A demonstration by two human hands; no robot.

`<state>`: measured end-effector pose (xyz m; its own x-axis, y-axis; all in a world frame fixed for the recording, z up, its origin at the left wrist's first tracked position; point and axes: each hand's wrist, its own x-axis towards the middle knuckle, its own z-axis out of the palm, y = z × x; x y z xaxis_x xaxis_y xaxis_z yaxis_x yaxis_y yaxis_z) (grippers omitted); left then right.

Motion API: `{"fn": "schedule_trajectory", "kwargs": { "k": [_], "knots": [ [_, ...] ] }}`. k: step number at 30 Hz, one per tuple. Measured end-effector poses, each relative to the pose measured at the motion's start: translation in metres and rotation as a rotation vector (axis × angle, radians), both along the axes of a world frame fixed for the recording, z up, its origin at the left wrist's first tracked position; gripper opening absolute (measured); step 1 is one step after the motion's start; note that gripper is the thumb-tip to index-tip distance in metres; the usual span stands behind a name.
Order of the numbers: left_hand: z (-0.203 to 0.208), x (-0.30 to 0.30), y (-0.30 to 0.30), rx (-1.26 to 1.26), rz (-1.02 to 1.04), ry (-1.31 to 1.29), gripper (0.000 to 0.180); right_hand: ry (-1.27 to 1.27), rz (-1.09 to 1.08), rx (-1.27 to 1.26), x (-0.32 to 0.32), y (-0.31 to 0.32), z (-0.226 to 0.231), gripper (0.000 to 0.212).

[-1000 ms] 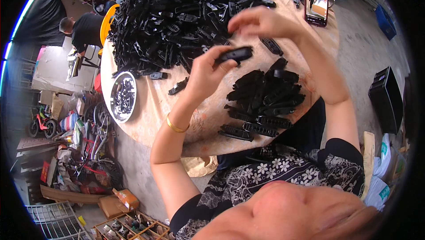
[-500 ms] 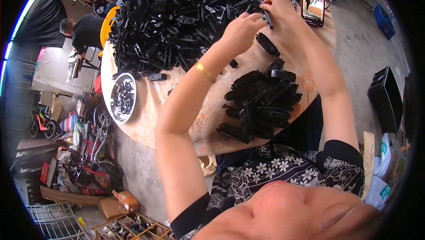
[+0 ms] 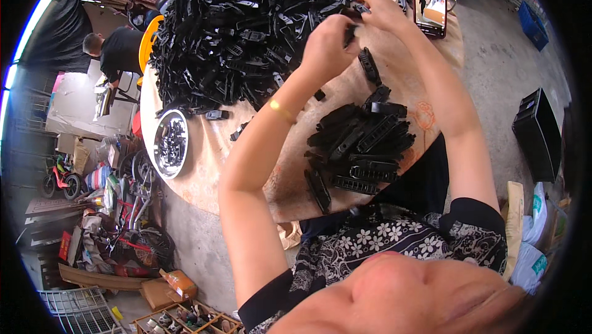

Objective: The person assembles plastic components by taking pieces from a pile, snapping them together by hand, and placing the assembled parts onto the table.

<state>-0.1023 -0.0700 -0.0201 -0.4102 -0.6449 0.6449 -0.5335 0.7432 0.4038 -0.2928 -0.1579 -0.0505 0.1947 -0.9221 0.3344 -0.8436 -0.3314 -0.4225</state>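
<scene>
Moved: both hands now meet at the big heap's [image 3: 259, 32] near edge
Left hand [image 3: 325, 47]: clamped on a black clip [image 3: 349, 33]
Right hand [image 3: 383, 13]: pinching the same clip
Tip: steady it firmly, clear of the phone [image 3: 430, 0]

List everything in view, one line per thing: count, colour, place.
big heap of plastic parts: too many to count, black, far half of the table
small stack of plastic parts: about a dozen or more, black, near edge of the table, below the hands
loose part: one, black, between the hands and the small stack
round table: one, tan
bowl: one, white with dark pieces inside, left edge of the table
phone: one, red case, screen lit, far right of the table
crate: one, black, on the floor at right
other person: one, dark top, far left
bangle: one, gold, left wrist
left hand: at the heap's edge, both hands together on a small black part
right hand: beside the left
</scene>
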Motion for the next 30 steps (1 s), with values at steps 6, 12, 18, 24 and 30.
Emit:
{"fn": "schedule_trajectory", "kwargs": {
  "k": [6, 12, 18, 24, 30],
  "knots": [
    [0.016, 0.049, 0.043, 0.921, -0.051, 0.760, 0.030, 0.161, -0.123, 0.035, 0.015, 0.018, 0.018, 0.056],
    [0.003, 0.073, 0.058, 0.986, -0.028, 0.974, 0.034, -0.637, 0.211, 0.535, 0.028, 0.048, 0.050, 0.059],
    [-0.005, 0.072, 0.061, 0.905, 0.027, 1.035, 0.035, -0.982, 0.514, 0.717, 0.082, 0.099, 0.051, 0.028],
    [0.000, 0.073, 0.067, 0.914, 0.068, 1.093, 0.030, -1.040, 0.516, 0.697, 0.085, 0.100, 0.041, 0.023],
    [0.010, 0.072, 0.070, 0.893, -0.018, 1.180, 0.031, -1.082, 0.536, 0.659, 0.084, 0.098, 0.038, 0.020]
  ]
}}
